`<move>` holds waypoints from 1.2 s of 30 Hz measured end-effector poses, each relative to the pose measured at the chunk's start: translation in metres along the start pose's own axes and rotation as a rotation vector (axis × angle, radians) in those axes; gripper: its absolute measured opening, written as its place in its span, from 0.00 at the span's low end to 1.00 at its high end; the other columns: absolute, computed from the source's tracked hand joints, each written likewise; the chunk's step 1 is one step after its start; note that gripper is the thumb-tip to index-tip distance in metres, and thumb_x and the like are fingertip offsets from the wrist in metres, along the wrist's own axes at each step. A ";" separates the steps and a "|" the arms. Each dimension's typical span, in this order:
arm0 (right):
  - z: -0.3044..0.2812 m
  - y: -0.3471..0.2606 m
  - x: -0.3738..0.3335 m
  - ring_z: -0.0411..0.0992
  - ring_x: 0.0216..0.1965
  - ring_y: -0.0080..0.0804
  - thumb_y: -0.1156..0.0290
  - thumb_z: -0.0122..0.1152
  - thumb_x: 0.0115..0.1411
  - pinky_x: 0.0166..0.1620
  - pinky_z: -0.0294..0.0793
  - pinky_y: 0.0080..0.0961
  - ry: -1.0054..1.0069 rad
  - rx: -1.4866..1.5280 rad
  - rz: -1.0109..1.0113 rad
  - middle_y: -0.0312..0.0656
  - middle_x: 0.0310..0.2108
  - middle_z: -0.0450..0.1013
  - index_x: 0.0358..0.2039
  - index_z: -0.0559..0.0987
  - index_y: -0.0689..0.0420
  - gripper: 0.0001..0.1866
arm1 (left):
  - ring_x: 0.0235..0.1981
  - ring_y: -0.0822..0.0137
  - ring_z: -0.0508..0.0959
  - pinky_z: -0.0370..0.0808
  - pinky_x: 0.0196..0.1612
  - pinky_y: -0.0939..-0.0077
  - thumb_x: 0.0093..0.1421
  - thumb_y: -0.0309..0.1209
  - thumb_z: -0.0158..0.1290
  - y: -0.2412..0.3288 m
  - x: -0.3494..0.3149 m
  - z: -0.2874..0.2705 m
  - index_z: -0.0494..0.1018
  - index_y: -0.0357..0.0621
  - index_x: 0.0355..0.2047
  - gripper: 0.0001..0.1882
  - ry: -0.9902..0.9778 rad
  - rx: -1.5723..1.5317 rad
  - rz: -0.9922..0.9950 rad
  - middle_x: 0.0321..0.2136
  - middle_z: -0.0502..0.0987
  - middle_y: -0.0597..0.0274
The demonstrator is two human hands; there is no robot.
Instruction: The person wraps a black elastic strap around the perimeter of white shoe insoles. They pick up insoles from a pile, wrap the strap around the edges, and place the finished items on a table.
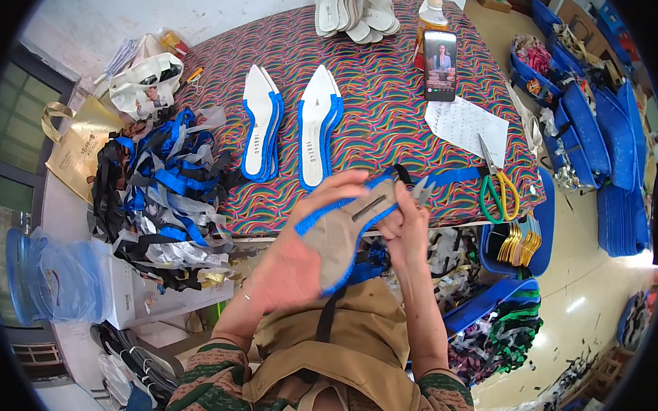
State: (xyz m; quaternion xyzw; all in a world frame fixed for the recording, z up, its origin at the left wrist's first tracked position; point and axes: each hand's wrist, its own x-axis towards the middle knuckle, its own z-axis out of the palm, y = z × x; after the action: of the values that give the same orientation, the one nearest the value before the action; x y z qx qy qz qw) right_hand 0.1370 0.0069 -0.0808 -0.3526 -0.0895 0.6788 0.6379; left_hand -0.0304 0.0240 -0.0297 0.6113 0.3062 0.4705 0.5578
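Observation:
My left hand (297,252) lies under a pointed shoe sole (340,232) with a blue glitter edge and holds it grey side up. My right hand (408,220) pinches the sole's heel end, where a blue strap (451,175) and a black strap run off toward the table. Two stacks of matching white insoles with blue edges, the left stack (260,129) and the right stack (316,124), lie on the patterned table (392,105) just beyond my hands.
Green- and yellow-handled scissors (497,189) rest at the table's right edge by a paper sheet (464,127). A phone (439,65) leans on a bottle (430,19). Grey insoles (356,12) are piled at the back. Strap heap (164,191) left; blue bins (590,121) right.

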 end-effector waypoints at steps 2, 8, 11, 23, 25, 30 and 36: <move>0.011 0.007 -0.004 0.50 0.11 0.13 0.63 0.57 0.64 0.15 0.44 0.18 0.052 -0.068 0.106 0.24 0.12 0.57 0.23 0.74 0.55 0.14 | 0.38 0.70 0.77 0.71 0.44 0.79 0.57 0.26 0.56 -0.031 0.021 -0.037 0.75 0.34 0.42 0.13 -0.110 0.213 0.363 0.35 0.78 0.62; -0.032 -0.004 0.008 0.64 0.24 0.14 0.71 0.57 0.62 0.28 0.62 0.16 0.049 -0.646 -0.422 0.30 0.22 0.70 0.30 0.79 0.63 0.08 | 0.26 0.81 0.69 0.66 0.29 0.82 0.59 0.28 0.55 -0.032 0.065 -0.077 0.78 0.37 0.32 0.06 0.492 0.081 -0.187 0.24 0.74 0.70; -0.034 -0.028 0.014 0.73 0.32 0.26 0.74 0.58 0.60 0.38 0.70 0.23 0.160 -1.016 -0.576 0.39 0.34 0.76 0.38 0.79 0.63 0.08 | 0.31 0.72 0.76 0.72 0.37 0.75 0.58 0.28 0.56 -0.070 0.075 -0.107 0.75 0.34 0.45 0.15 0.330 0.575 -0.297 0.31 0.77 0.61; -0.030 -0.026 0.043 0.76 0.31 0.48 0.78 0.59 0.53 0.31 0.73 0.40 -0.054 -1.533 -0.839 0.46 0.33 0.76 0.36 0.73 0.56 0.09 | 0.47 0.56 0.75 0.70 0.51 0.68 0.54 0.19 0.56 -0.049 0.018 -0.014 0.75 0.37 0.46 0.17 0.246 0.728 0.139 0.44 0.75 0.51; -0.030 -0.028 0.015 0.75 0.29 0.42 0.79 0.60 0.54 0.31 0.73 0.33 -0.051 -1.461 -0.810 0.47 0.27 0.75 0.37 0.75 0.57 0.10 | 0.41 0.66 0.77 0.72 0.46 0.74 0.56 0.19 0.56 -0.040 0.000 -0.018 0.77 0.35 0.42 0.12 0.264 0.654 0.117 0.38 0.79 0.56; -0.089 -0.028 -0.073 0.72 0.27 0.37 0.79 0.60 0.55 0.31 0.71 0.30 0.006 -1.512 -0.491 0.47 0.24 0.73 0.37 0.76 0.59 0.08 | 0.34 0.73 0.77 0.73 0.40 0.80 0.61 0.22 0.53 -0.021 -0.071 -0.055 0.78 0.34 0.41 0.09 0.419 0.437 -0.072 0.32 0.81 0.60; -0.211 -0.001 -0.119 0.75 0.31 0.53 0.80 0.59 0.51 0.32 0.72 0.41 0.105 -2.006 -0.093 0.52 0.28 0.76 0.38 0.77 0.57 0.12 | 0.30 0.74 0.78 0.73 0.33 0.82 0.62 0.23 0.52 -0.035 -0.159 -0.102 0.78 0.35 0.40 0.09 0.640 0.266 -0.300 0.29 0.80 0.61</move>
State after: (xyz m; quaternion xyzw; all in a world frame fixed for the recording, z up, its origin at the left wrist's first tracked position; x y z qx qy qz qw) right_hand 0.2550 -0.1724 -0.1920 -0.7526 -0.6054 0.2479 0.0752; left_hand -0.1772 -0.0726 -0.1079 0.4488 0.6096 0.5068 0.4124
